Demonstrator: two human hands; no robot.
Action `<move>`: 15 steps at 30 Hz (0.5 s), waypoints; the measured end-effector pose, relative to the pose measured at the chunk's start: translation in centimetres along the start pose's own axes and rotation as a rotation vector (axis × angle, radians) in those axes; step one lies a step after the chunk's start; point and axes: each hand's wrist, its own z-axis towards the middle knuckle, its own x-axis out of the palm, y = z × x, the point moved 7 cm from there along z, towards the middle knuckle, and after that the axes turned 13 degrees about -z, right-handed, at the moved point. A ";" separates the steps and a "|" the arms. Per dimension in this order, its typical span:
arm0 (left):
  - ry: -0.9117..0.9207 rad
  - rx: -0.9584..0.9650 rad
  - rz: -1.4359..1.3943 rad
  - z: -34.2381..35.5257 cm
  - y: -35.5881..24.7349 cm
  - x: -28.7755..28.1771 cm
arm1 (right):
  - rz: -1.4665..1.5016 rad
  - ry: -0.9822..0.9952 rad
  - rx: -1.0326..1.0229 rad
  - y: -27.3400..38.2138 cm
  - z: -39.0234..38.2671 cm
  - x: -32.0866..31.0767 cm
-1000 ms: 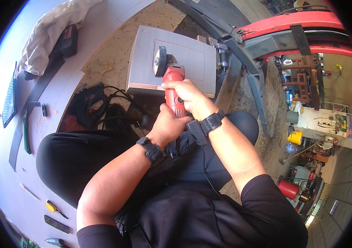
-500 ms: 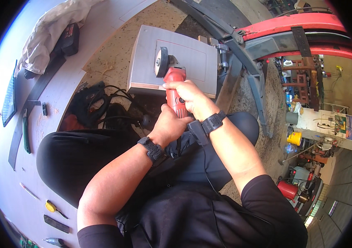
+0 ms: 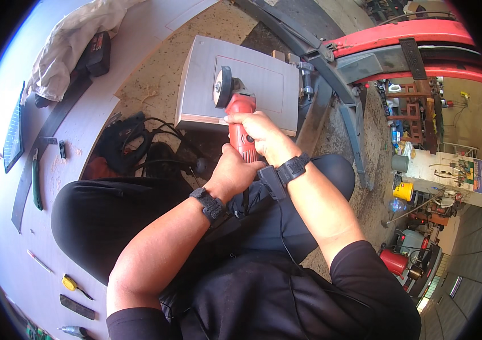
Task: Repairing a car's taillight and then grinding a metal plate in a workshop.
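A red angle grinder (image 3: 240, 116) is held in both hands over a grey panel (image 3: 272, 85). The panel has a thin red outline drawn on it, and the grinder's disc (image 3: 221, 86) stands on edge near the outline's left side. My right hand (image 3: 260, 133) wraps the grinder's red body from above. My left hand (image 3: 234, 173) grips the rear of its handle, close to my lap. Both wrists wear black bands. My knees in dark trousers flank the hands.
A white board (image 3: 82, 113) curves along the left, carrying a crumpled white cloth (image 3: 71, 39), a black battery pack (image 3: 98, 54), a green-handled tool (image 3: 35, 181) and small hand tools. Black cables (image 3: 139, 147) lie on the sawdust floor. A red and grey machine frame (image 3: 388, 51) stands at the back right.
The grinder's disc has shifted slightly right along the panel's near edge, both hands moving with it. Nothing else has moved.
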 end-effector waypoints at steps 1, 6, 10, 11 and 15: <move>-0.001 0.000 0.000 0.0 0.0 0.0 | 0.000 0.001 0.000 0.0 0.0 0.1; 0.014 0.004 -0.039 0.2 0.1 0.0 | 0.028 -0.011 0.014 -0.1 0.0 0.1; 0.006 -0.005 -0.038 0.1 0.1 -0.1 | 0.012 -0.001 0.011 0.0 0.0 0.1; 0.005 0.002 -0.035 0.1 0.0 -0.1 | 0.014 -0.012 0.006 0.0 0.0 0.1; 0.005 -0.013 -0.023 -0.2 -0.3 -0.1 | 0.014 -0.003 0.007 -0.1 0.1 0.1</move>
